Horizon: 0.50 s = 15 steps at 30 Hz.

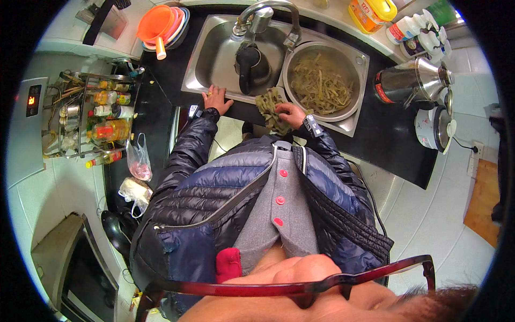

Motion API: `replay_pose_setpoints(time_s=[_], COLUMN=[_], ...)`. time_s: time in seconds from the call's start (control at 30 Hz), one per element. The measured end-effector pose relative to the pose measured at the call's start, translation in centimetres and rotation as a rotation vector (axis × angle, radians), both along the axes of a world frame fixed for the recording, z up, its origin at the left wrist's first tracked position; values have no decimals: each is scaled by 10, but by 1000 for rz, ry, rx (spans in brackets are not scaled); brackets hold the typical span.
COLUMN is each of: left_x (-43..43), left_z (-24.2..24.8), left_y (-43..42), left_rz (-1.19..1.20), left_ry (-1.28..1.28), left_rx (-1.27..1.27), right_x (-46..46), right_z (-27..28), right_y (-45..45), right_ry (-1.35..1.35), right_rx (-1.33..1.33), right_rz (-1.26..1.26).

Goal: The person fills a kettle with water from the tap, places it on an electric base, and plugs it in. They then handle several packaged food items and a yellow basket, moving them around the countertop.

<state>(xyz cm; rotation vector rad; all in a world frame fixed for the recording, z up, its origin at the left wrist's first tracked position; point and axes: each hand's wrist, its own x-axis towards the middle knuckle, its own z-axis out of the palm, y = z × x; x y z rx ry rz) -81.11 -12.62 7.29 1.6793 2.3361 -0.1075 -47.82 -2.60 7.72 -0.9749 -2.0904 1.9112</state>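
My left hand point(216, 100) lies flat with its fingers spread on the front rim of a stainless steel sink point(209, 52). A crumpled greenish-brown patterned cloth point(268, 105) is gripped in my right hand point(290, 115) at the counter's front edge. In the sink stands a dark kettle point(261, 72) with a black handle, under the faucet point(261, 20); a thin stream seems to run into it. Beside the cloth, a round metal basin point(287, 70) holds greenish-brown strips of vegetable point(322, 84), apparently in water.
Stacked basins with an orange strainer point(155, 24) stand back left. A rack of bottles point(110, 116) is at left. On the right are a steel thermos-like jug point(406, 82) and a small electric cooker point(430, 126). Detergent containers point(372, 14) line the sill.
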Motion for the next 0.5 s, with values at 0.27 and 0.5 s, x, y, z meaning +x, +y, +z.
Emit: replay_pose_setpoints(time_s=[0.27,0.5], left_x=[-2,-1], left_z=[0,-1], left_y=[-2,1], left_rz=[-6,5], left_ry=[2,-21], left_rx=[-8,-17], right_x=[-1,-2], right_z=[-2,-3], right_y=[-3,-1], right_ry=[6,-30], right_rx=[85,-12], right_rz=[15,-13])
